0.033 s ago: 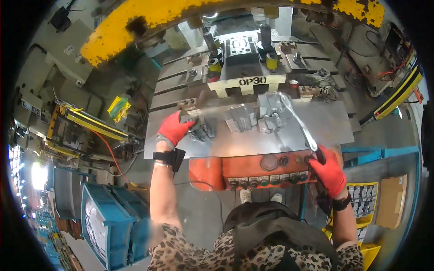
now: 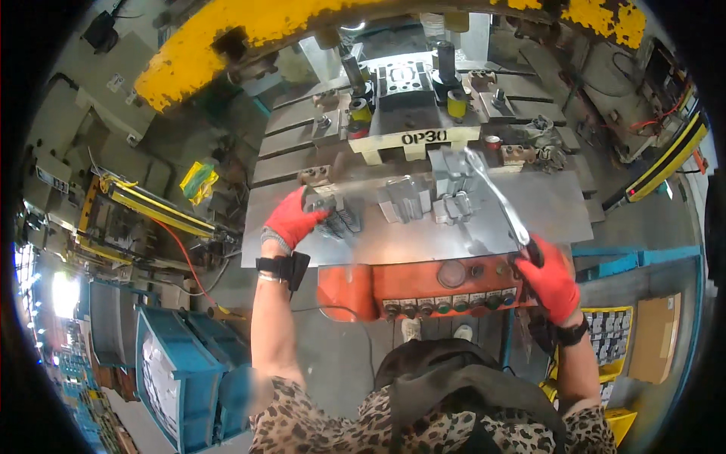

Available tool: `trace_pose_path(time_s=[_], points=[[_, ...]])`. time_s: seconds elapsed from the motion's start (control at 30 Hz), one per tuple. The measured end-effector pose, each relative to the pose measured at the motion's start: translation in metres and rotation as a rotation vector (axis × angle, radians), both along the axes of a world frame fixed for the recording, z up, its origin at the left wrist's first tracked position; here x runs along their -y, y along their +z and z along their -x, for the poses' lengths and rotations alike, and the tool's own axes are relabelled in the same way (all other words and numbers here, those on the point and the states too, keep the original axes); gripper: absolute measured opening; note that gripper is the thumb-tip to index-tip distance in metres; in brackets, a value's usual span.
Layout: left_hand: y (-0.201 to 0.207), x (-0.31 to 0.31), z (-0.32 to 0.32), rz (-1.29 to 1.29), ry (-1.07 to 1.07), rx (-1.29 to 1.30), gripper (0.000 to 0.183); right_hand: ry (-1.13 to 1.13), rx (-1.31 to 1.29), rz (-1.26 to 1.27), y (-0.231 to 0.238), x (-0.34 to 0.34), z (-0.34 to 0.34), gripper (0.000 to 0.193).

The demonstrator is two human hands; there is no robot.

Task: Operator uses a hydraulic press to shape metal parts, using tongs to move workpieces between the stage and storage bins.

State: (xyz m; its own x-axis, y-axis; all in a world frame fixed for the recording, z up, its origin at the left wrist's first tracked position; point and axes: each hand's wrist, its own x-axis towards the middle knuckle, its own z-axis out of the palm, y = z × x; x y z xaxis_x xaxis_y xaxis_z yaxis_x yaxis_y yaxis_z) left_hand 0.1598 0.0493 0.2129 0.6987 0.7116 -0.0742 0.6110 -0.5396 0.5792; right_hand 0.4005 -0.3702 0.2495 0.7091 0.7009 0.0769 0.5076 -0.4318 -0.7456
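Note:
My left hand (image 2: 295, 216), in a red glove, has its fingers curled round the end of a stack of small grey metal parts (image 2: 345, 215) on the flat metal plate (image 2: 281, 246). My right hand (image 2: 548, 280), also gloved in red, is closed round the dark handle of a long silvery hand tool (image 2: 502, 198). Its exact kind is unclear. The tool slants away from me to the left, its far end over a group of grey metal parts (image 2: 451, 171). Between my hands stands another cluster of metal parts (image 2: 404, 199).
Beyond the plate stands a press die (image 2: 414, 140) with dark posts. An orange control box (image 2: 435, 284) with several buttons lines the near edge. A yellow press frame (image 2: 227, 45) arches overhead. Blue bins (image 2: 181, 378) stand at left; a yellow crate (image 2: 609, 340) of parts at right.
The silvery tool's far end has shifted slightly away from me and to the left. My left hand stays by the stacked metal parts.

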Motion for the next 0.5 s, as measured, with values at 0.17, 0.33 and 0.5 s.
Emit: trace_pose_path(time_s=[0.17, 0.33, 0.5], points=[[-0.027, -0.006, 0.01, -0.012, -0.121, 0.08, 0.089, 0.094, -0.199, -0.165, 0.015, -0.099, -0.043, 0.022], [-0.034, 0.015, 0.036, -0.188, -0.024, 0.2, 0.084, 0.151, 0.059, -0.16, 0.01, -0.203, -0.098, 0.028], [-0.049, 0.018, 0.073, 0.054, 0.183, 0.359, 0.079, 0.089, 0.216, -0.042, -0.002, -0.252, -0.127, 0.028]])
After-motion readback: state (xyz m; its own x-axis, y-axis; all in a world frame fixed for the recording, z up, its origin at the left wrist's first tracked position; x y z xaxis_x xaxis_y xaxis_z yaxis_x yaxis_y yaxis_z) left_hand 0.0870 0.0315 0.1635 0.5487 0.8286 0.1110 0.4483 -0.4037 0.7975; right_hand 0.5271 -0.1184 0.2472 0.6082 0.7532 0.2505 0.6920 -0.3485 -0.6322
